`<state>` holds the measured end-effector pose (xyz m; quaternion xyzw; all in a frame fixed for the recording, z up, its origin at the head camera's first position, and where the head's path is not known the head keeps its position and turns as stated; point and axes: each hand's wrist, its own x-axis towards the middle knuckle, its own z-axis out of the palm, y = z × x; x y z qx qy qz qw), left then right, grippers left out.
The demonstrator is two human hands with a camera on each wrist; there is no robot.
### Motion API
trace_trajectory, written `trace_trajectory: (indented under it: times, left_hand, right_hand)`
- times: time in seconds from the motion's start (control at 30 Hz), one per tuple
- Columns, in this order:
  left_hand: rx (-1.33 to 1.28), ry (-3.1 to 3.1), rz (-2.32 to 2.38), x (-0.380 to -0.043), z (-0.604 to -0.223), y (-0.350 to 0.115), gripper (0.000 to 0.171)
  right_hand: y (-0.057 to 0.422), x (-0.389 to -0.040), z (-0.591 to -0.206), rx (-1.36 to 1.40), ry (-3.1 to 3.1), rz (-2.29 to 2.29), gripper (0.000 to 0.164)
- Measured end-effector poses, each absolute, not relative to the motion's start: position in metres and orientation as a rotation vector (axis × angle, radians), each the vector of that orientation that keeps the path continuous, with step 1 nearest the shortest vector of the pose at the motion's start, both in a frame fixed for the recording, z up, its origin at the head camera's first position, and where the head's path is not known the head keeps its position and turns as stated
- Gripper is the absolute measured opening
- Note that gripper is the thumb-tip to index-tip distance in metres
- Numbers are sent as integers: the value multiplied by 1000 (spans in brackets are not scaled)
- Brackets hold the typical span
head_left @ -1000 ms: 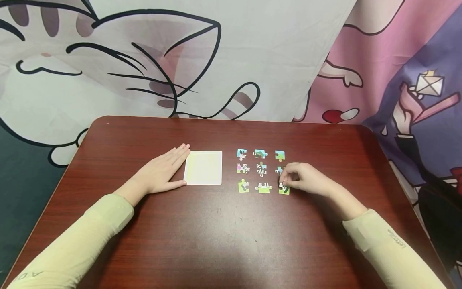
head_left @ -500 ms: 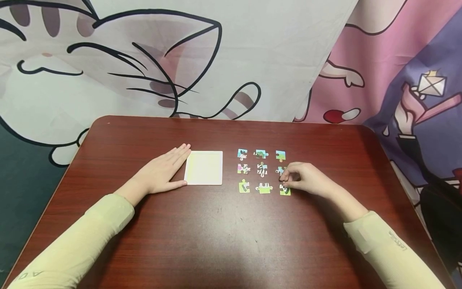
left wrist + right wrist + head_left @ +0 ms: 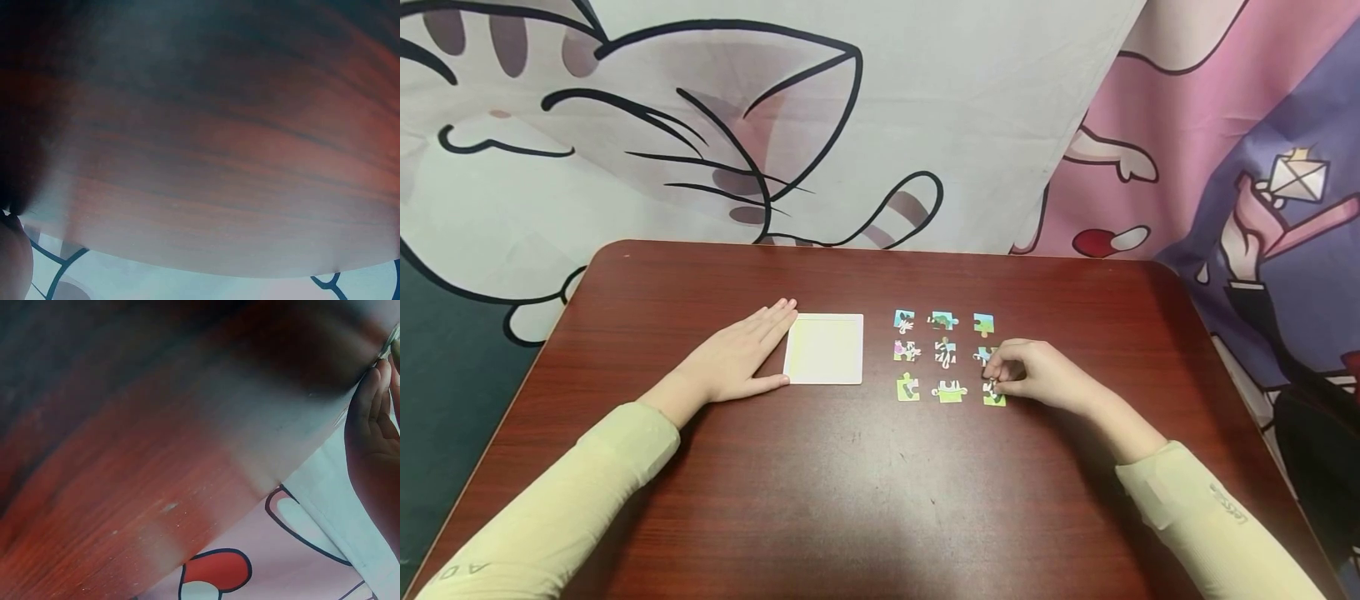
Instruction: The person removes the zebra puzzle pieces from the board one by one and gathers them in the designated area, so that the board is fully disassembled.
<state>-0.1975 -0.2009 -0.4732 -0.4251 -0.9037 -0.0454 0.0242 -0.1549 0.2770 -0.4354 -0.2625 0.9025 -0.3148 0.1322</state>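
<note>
My left hand lies with straight fingers on the table, fingertips and thumb at the left edge of a white square puzzle tray. To the tray's right, jigsaw pieces are set out in three rows. With thumb and fingers curled together, my right hand pinches the bottom-right puzzle piece, which shows green and black-and-white; the hand hides part of it. Just above, the fingers also cover part of the blue middle-right piece. In the right wrist view, the right hand appears at the right edge.
The pieces stand apart from each other, among them a green one and a green-and-white one in the bottom row. Brown wooden table lies under everything. A printed cloth hangs behind its far edge.
The bottom-right puzzle piece has shifted slightly right and toward the near edge under my right fingers. My left hand and the tray stay in place.
</note>
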Motion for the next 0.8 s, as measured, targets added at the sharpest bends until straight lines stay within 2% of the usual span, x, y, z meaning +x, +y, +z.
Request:
trace_trajectory:
  times: [0.8]
  left_hand:
    - [-1307,-2827,-179,-197,-473,-202,90]
  right_hand:
    - [277,-155,-423,-816,2681,-926,22]
